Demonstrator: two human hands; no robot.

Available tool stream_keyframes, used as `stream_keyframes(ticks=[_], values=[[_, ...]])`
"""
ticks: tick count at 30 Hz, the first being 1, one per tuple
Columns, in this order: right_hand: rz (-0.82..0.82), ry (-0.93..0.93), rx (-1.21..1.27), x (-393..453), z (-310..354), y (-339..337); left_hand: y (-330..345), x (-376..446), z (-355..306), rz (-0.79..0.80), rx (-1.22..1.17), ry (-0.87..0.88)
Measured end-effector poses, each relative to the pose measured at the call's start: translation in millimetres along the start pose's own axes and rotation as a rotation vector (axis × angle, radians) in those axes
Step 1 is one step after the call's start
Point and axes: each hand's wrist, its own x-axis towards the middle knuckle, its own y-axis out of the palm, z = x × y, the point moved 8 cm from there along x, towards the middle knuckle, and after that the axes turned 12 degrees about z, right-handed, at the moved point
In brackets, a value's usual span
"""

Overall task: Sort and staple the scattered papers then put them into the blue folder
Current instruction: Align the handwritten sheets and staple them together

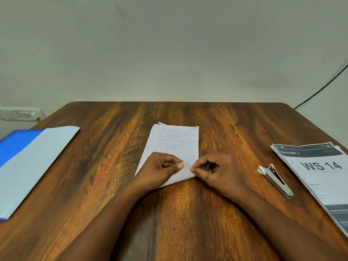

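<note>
Head view is showing both hands working the near corner of the handwritten lined sheets (175, 147) at table (113, 166) centre. Left hand (160, 169) is pressing and pinching the folded corner; right hand (212, 171) is pinching its tip between thumb and forefinger. Stapler (275, 180) is lying untouched to the right, beside the printed stack (320, 176). Blue folder (30, 166) is lying closed at far left. Judgement: squaring is under way; stapling follows, requiring the right hand to release and fetch the stapler.
</note>
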Motion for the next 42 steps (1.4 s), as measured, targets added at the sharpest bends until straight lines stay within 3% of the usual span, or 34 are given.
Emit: stream_keyframes(ticks=[7,20,31,42], values=[[0.054,-0.054,-0.102,0.6,7.5,2.5,2.6,-1.3,-1.8,0.015,-0.028,-0.015],[0.106,-0.03,-0.01,0.0,-0.1,3.3,2.5,-4.4,-4.0,-0.008,0.0,-0.002],[0.176,-0.04,-0.048,-1.5,-4.0,6.1,10.2,-6.0,-9.3,0.132,0.023,0.058],[0.104,-0.037,-0.076,-2.2,-1.1,4.0,7.7,-5.8,-9.4,0.098,0.058,0.115]])
